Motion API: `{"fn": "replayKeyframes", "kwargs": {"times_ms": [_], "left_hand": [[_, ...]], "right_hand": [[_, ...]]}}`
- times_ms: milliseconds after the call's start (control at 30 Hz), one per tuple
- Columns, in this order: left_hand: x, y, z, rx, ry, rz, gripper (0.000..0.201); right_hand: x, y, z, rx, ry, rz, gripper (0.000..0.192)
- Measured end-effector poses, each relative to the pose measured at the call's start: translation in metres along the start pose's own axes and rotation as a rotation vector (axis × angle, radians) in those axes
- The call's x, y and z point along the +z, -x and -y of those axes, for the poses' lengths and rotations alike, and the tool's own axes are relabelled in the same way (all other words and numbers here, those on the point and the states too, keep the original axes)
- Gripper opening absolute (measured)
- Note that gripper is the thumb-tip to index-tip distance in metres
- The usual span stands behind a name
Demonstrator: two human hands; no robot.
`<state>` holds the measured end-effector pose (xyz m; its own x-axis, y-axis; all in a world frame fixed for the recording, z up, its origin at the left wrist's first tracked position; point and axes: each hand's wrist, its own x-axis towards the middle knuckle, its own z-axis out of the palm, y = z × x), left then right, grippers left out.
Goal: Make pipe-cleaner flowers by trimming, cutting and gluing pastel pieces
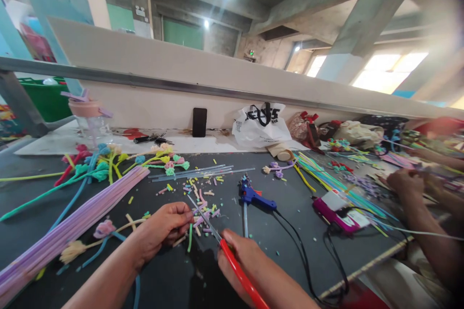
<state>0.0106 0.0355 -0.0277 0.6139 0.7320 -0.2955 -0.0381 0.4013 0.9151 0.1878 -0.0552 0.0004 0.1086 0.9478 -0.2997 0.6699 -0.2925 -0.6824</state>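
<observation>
My right hand (pixel 243 255) is wrapped round a pair of scissors (pixel 237 268) with red handles, its blades pointing up and to the left. Just left of the blades, the fingers of my left hand (pixel 165 226) pinch a short lilac pipe cleaner (pixel 196 209), mostly hidden by them. Under and beyond both hands lie many cut pipe cleaner bits (pixel 207 217) in pink, lilac, yellow and green. A long bundle of lilac and pink pipe cleaners (pixel 78 224) stretches beside my left arm. Close to my left wrist is a stem with a pink pipe cleaner flower (pixel 104 228).
A blue glue gun (pixel 259 199) with a black cable lies right of centre, below clear glue sticks (pixel 203 173). Finished coloured flowers (pixel 103 170) are at the left, near a clear cup (pixel 92 125). A phone (pixel 199 122) leans at the back. Another person's hands (pixel 408 186) work at the right.
</observation>
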Motion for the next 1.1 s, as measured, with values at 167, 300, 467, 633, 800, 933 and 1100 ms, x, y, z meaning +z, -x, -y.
{"fn": "replayKeyframes", "kwargs": {"times_ms": [167, 300, 467, 633, 800, 933, 1100], "left_hand": [[0.0, -0.002, 0.001, -0.042, -0.025, -0.05, 0.032], [0.003, -0.001, -0.001, -0.037, -0.031, -0.057, 0.036], [0.004, -0.001, 0.001, -0.039, -0.039, -0.085, 0.037], [0.004, -0.002, 0.001, -0.021, -0.015, -0.066, 0.039], [-0.001, -0.003, -0.002, 0.053, 0.094, -0.058, 0.034], [-0.003, -0.004, 0.001, 0.066, 0.12, -0.076, 0.031], [0.002, -0.003, -0.001, 0.035, 0.113, -0.053, 0.031]], "right_hand": [[-0.007, -0.01, 0.004, 0.108, -0.135, 0.089, 0.035], [-0.014, -0.013, 0.003, 0.114, -0.169, 0.138, 0.03], [-0.018, -0.003, 0.001, 0.105, -0.195, 0.207, 0.028], [-0.02, 0.001, 0.011, 0.135, -0.17, 0.238, 0.01], [-0.032, 0.008, 0.02, 0.111, -0.164, 0.309, 0.007], [-0.033, 0.014, 0.024, 0.093, -0.124, 0.338, 0.006], [-0.021, 0.012, 0.022, 0.062, -0.059, 0.227, 0.007]]}}
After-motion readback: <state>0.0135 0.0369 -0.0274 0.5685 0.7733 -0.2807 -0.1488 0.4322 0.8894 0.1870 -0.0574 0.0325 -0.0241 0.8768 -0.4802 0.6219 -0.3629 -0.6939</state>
